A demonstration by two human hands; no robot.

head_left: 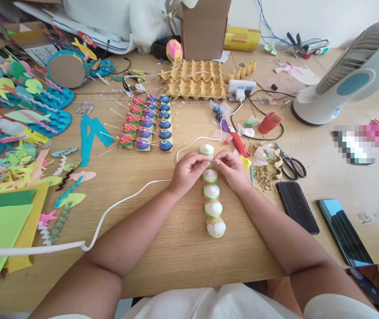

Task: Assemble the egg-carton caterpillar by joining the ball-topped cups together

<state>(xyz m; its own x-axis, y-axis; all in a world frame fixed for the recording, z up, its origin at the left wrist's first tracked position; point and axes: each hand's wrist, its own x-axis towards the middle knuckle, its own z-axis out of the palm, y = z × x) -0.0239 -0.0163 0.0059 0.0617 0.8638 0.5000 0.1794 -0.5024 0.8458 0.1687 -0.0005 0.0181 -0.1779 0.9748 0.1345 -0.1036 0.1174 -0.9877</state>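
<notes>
Where left hand [189,172] faces right hand [232,171], the domed strip [212,191] lies beneath.

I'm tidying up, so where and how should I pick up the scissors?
Take the scissors by the black handles, probably coming from the right with your right hand. The handles lie toward you, while the blades point away to the left, beside the scraps. A phone lies close on your side.

Probably a craft workroom: scissors [288,159], coloured paper [1,239], egg tray [196,80] on a table [162,266]
</notes>
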